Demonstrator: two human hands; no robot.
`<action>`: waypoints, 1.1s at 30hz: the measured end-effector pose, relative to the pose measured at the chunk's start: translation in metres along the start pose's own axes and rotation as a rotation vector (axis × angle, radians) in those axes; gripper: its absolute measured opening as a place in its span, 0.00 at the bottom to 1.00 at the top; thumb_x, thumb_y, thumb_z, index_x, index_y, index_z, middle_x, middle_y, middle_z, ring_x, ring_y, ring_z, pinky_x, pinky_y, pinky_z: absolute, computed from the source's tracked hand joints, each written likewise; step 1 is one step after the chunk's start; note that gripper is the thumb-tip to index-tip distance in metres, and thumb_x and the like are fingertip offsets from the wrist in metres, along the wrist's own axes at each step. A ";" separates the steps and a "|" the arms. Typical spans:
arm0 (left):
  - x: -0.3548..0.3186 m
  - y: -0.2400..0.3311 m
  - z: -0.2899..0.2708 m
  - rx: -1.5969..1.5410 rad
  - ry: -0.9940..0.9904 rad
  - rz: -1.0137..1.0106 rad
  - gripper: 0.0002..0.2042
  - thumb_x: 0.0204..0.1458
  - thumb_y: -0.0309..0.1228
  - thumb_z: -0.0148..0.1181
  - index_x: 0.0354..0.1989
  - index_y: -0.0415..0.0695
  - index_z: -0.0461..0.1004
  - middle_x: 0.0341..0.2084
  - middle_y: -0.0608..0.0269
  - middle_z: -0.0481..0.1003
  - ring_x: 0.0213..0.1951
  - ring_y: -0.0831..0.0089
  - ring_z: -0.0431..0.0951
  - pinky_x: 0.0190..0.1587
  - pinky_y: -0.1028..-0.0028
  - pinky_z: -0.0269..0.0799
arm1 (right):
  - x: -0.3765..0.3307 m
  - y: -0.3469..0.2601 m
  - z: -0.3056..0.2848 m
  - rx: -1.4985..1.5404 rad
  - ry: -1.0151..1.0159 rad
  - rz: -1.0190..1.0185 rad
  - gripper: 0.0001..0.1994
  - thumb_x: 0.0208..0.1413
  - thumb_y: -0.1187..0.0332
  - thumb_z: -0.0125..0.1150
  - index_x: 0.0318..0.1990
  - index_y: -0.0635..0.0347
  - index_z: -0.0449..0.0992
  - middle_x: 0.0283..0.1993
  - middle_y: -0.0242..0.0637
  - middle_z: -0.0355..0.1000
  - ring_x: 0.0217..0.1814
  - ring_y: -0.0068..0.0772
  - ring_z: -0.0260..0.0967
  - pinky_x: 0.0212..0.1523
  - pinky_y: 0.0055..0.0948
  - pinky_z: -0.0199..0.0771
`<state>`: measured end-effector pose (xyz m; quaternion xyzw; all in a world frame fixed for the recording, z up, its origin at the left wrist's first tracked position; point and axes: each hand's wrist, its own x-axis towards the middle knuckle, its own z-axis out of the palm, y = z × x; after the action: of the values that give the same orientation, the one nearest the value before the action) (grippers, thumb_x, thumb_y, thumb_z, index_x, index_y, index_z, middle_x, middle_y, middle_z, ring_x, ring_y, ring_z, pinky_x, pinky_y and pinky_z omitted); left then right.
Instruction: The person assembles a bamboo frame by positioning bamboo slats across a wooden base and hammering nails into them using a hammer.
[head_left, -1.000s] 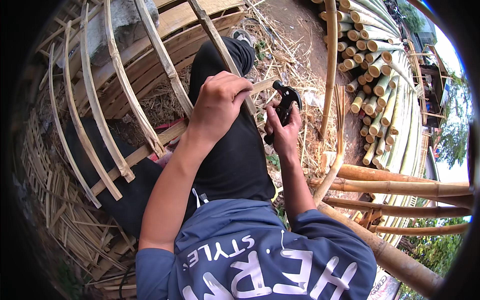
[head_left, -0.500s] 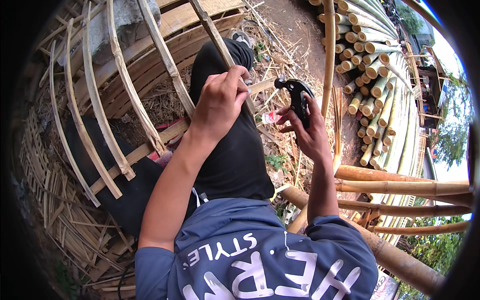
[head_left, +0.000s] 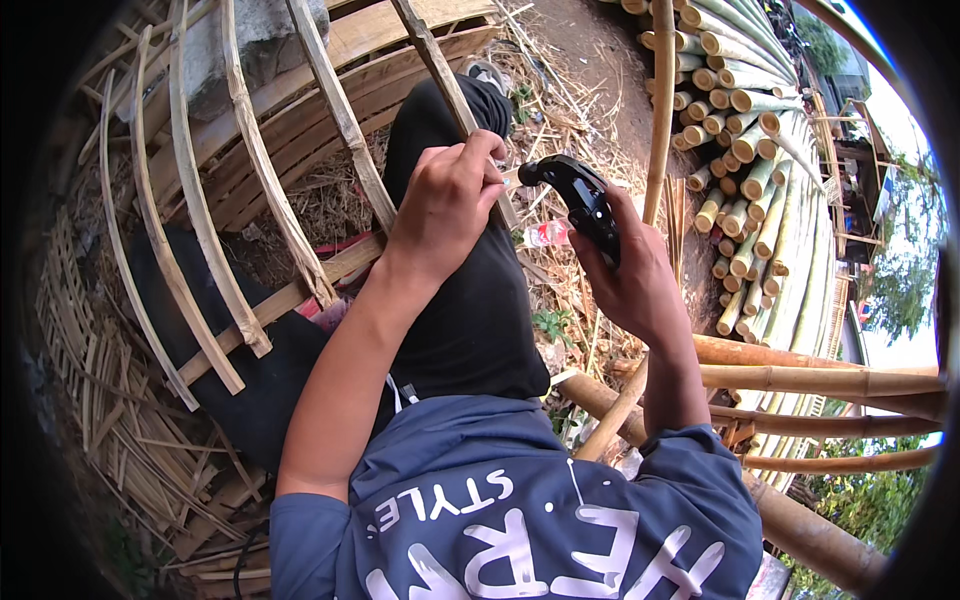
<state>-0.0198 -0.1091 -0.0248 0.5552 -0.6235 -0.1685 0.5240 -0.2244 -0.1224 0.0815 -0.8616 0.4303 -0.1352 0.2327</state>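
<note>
My left hand (head_left: 445,205) is closed on a thin bamboo slat (head_left: 430,50) that crosses my black-trousered knee (head_left: 470,310), thumb and fingertips pinched at its edge. Whether something small sits between the fingertips is too fine to tell. My right hand (head_left: 630,285) grips a black hammer (head_left: 580,195) by the handle. It is held up just right of the left hand, its head pointing left toward the slat and apart from it.
A curved frame of bamboo slats (head_left: 250,180) stands on my left over woven strips (head_left: 100,400). Stacked bamboo poles (head_left: 750,170) lie at the right, thick poles (head_left: 800,380) cross beside my right arm, and a small plastic bottle (head_left: 548,234) lies on the straw-littered ground.
My right hand has lifted the hammer up and to the right, away from my knee. My left hand has stayed on the slat.
</note>
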 end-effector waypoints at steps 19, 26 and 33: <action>-0.001 0.001 -0.002 0.006 0.018 0.003 0.18 0.42 0.17 0.71 0.40 0.42 0.71 0.29 0.61 0.81 0.38 0.59 0.83 0.47 0.64 0.74 | 0.000 0.011 0.021 -0.162 0.001 -0.096 0.22 0.64 0.70 0.58 0.64 0.62 0.62 0.36 0.54 0.77 0.32 0.60 0.77 0.33 0.47 0.75; 0.000 0.001 0.001 -0.028 0.023 0.004 0.18 0.41 0.18 0.71 0.40 0.43 0.71 0.28 0.62 0.81 0.38 0.59 0.83 0.47 0.64 0.74 | -0.015 0.024 0.032 -0.043 0.156 -0.049 0.22 0.64 0.72 0.56 0.64 0.64 0.61 0.37 0.56 0.77 0.36 0.59 0.78 0.34 0.47 0.76; -0.001 -0.001 0.002 -0.037 0.023 0.023 0.17 0.44 0.19 0.70 0.40 0.42 0.70 0.27 0.62 0.80 0.36 0.60 0.82 0.47 0.64 0.72 | -0.015 0.018 0.033 0.108 0.283 -0.028 0.23 0.63 0.69 0.61 0.63 0.62 0.64 0.39 0.56 0.77 0.36 0.61 0.76 0.35 0.51 0.75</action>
<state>-0.0206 -0.1094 -0.0267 0.5399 -0.6205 -0.1675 0.5435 -0.2309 -0.1098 0.0434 -0.8262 0.4387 -0.2814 0.2139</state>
